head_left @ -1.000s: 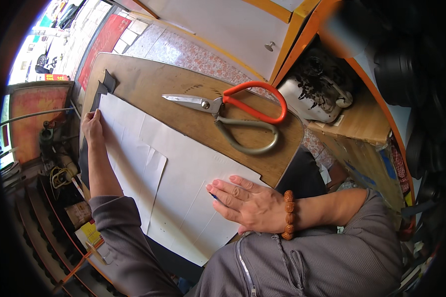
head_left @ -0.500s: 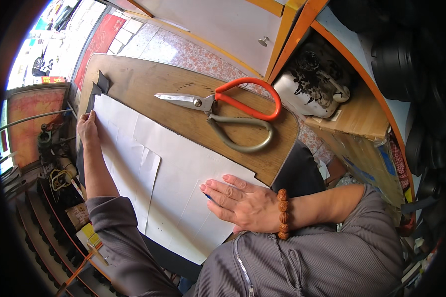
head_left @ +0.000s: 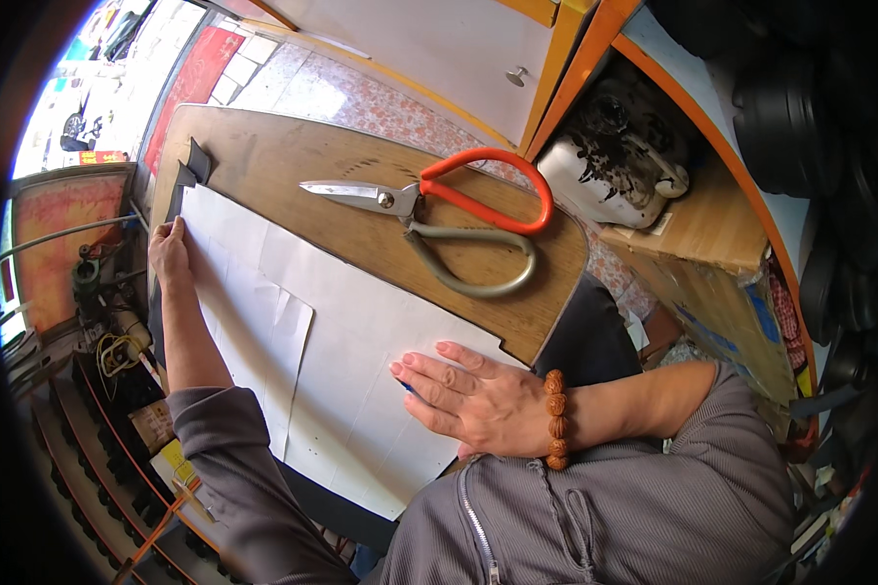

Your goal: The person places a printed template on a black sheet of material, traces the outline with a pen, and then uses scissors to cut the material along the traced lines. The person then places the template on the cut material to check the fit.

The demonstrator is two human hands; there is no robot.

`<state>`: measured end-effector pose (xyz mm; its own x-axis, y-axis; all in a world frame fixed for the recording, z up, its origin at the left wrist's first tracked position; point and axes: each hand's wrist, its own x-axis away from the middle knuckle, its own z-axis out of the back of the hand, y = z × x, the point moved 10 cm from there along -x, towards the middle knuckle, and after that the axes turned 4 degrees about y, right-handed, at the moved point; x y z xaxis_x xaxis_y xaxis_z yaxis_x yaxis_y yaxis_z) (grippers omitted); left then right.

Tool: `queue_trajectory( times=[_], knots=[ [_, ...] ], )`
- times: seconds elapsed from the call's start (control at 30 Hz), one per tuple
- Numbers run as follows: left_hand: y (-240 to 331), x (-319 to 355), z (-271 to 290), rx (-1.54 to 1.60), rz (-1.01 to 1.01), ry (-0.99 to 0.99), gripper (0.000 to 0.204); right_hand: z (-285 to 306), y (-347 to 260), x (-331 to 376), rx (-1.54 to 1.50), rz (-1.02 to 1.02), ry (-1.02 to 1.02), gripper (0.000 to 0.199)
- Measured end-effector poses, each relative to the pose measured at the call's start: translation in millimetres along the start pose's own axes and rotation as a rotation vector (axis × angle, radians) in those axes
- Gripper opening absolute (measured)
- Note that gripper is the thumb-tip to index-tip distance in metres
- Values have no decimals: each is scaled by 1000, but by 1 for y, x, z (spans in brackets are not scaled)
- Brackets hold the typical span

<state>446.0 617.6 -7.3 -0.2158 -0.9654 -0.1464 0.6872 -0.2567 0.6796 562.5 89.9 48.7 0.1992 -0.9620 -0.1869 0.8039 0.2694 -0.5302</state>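
Note:
A large white sheet [head_left: 346, 336] with faint creases lies over a board-topped table [head_left: 263, 146], a dark layer showing along its edges. At its far left edge, my left hand [head_left: 171, 258] is closed, fingers pinching the sheet's border. My right hand [head_left: 473, 400] rests flat on the near right part of the sheet, fingers stretched out, a brown bead bracelet [head_left: 556, 419] on the wrist. A small blue bit [head_left: 406, 386] peeks out by its fingers; what it belongs to is hidden. Large scissors [head_left: 429, 210] with one red and one bare metal handle lie beyond the sheet, blades parted.
Dark curled scraps [head_left: 197, 161] sit at the table's far left corner. A stained white container [head_left: 610, 175] stands on a cardboard box [head_left: 698, 253] at right. Black rubbery pieces [head_left: 790, 127] crowd the right rim; racks [head_left: 88, 439] fill the lower left.

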Motion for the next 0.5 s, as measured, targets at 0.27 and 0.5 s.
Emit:
queue_trajectory(
  times=[0.27, 0.5],
  knots=[
    [26, 26, 4, -179, -62, 92, 26, 9, -2, -3, 52, 10, -71, 79],
    [27, 33, 8, -269, 99, 118, 26, 15, -9, -12, 70, 33, -58, 75]
  ],
)
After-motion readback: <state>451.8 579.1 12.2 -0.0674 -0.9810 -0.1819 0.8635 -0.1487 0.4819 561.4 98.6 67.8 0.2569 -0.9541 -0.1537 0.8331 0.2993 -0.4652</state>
